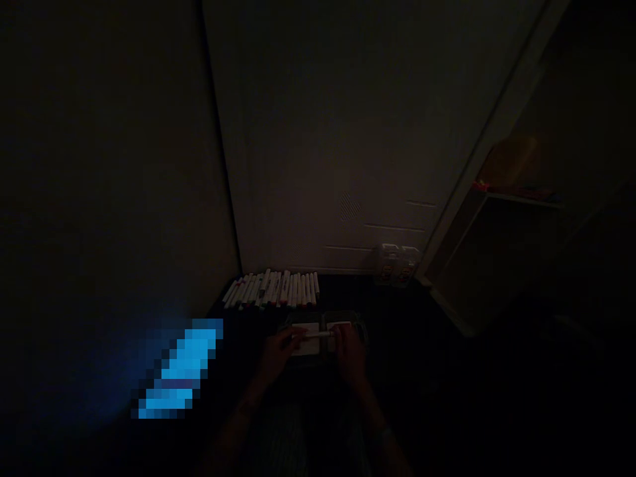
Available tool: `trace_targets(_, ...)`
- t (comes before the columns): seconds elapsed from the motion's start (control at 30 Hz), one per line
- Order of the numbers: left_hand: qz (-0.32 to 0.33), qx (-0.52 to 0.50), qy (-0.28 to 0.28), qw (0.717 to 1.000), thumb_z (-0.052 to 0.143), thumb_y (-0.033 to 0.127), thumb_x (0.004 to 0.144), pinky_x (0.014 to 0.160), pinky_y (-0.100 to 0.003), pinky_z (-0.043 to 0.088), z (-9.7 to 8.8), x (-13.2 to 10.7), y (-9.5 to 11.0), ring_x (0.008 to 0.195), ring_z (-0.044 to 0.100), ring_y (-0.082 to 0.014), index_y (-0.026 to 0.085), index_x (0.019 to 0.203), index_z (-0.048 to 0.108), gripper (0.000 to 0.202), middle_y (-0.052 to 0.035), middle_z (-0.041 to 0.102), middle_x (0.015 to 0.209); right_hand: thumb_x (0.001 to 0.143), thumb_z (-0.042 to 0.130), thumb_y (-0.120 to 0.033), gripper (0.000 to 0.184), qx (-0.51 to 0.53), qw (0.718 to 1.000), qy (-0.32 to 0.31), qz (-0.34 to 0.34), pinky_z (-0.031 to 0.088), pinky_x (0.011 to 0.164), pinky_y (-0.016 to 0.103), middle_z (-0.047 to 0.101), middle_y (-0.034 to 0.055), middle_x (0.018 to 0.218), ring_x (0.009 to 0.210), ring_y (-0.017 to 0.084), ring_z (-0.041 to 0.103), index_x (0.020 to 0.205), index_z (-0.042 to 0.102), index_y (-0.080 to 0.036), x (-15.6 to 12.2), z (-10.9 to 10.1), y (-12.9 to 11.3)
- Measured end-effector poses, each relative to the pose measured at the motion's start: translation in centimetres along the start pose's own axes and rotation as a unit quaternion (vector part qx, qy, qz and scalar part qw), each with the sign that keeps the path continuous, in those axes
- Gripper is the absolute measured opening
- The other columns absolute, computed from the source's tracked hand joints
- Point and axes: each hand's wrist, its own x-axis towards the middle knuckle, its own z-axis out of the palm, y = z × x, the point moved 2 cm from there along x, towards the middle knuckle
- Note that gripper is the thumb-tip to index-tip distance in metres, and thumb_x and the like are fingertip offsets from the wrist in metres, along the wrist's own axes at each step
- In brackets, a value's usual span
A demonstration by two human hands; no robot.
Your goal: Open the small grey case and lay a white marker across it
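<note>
In the dim light a white marker (318, 334) lies level between my two hands. My left hand (279, 350) has its fingers closed at the marker's left end. At the other end my right hand (348, 346) pinches it. Beneath them sits a dark, clear-looking tray (362, 323) with white square pieces (309, 347) in it; my hands hide part of these. Just beyond, to the left, a row of white markers (276, 289) lies side by side, some with coloured ends.
Two small clear jugs with handles (397, 265) stand against the pale wall (348, 132) at the back right. A blurred glowing blue screen (183, 368) is at the left. On the right is a shelf (521, 197) with an orange-yellow object (514, 159).
</note>
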Motion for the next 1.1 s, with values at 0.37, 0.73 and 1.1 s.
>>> trace_targets(0.37,-0.006,-0.024,0.006,1.0,0.045,0.044,0.079,0.062,-0.024,0.046,0.1,0.3,0.2,0.064,0.061,-0.0157,0.017,0.099,0.06,0.037,-0.0001,0.065,0.063,0.09,0.037,-0.032,0.024,0.003,1.0,-0.01,0.01,0.04,0.078,0.025,0.059,0.0042,0.098,0.09,0.014,0.055,0.104,0.054,-0.021,-0.1,-0.3,-0.3)
trace_targets(0.73,-0.022,-0.033,-0.01,0.999,0.055,0.046,0.072,0.068,-0.026,0.048,0.2,0.3,0.2,0.077,0.062,-0.0183,0.019,0.095,0.061,0.036,-0.0027,0.068,0.084,0.092,0.031,-0.033,0.027,-0.044,0.998,-0.036,0.036,0.036,0.068,0.021,0.06,0.0025,0.083,0.078,0.013,0.055,0.09,0.055,-0.021,-0.1,0.1,0.2)
trace_targets(1.1,-0.021,-0.005,-0.031,0.999,0.051,0.048,0.075,0.066,-0.025,0.047,0.2,0.8,-1.0,0.074,0.063,-0.0182,0.019,0.098,0.058,0.038,-0.0009,0.068,0.076,0.093,0.03,-0.031,0.028,-0.085,0.995,-0.036,0.028,0.036,0.07,0.02,0.061,0.002,0.084,0.08,0.013,0.056,0.09,0.056,-0.022,0.0,0.6,0.4)
